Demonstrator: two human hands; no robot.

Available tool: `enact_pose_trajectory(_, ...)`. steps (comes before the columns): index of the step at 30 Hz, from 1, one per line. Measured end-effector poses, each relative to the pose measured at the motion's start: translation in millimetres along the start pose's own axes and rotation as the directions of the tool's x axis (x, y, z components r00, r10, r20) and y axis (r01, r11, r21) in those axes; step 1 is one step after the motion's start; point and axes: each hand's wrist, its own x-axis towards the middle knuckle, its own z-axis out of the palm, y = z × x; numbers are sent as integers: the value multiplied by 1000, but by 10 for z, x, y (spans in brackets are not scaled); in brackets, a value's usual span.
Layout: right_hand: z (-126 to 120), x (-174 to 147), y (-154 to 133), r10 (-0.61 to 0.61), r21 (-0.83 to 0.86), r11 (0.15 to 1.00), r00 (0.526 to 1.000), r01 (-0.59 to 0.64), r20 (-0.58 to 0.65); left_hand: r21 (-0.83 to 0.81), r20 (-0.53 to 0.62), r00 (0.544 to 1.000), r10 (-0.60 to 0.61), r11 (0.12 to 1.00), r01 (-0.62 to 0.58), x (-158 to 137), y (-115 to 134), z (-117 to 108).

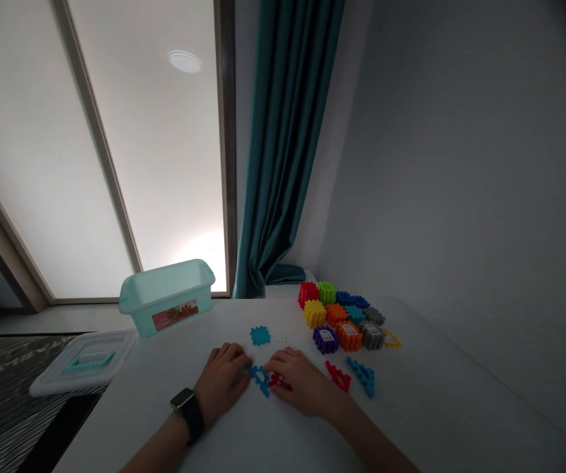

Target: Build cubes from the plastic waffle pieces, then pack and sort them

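Note:
My left hand (221, 382), with a dark watch on its wrist, is closed in a pinch at the left corner of a blue triangular interlocking block (261, 379). My right hand (301, 381) has its fingers closed over a red interlocking block (279, 380), which they partly hide. The two blocks meet or nearly meet on the white table; whether they are joined I cannot tell. Just beyond my hands a flat blue square block (259, 336) lies beside a white window-like piece (280, 337).
Stacks of coloured blocks, among them a purple stack (325, 339) and a yellow stack (315, 314), stand right of centre. Nearer lie a red triangular block (338, 376) and another blue triangular block (361, 376). A mint plastic bin (174, 279) and its lid (88, 360) are at left.

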Motion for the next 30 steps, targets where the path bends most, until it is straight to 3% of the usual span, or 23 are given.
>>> enact_pose_trajectory(7, 184, -28, -36, 66, 21, 998, 995, -64, -77, -69, -4, 999, -34, 997, 34, 7, -49, 69)
enact_pose_trajectory(30, 197, -105, 39, 41, 122, 992, 993, -27, -108, -121, -79, 996, -41, 992, 31, -30, -67, 43)
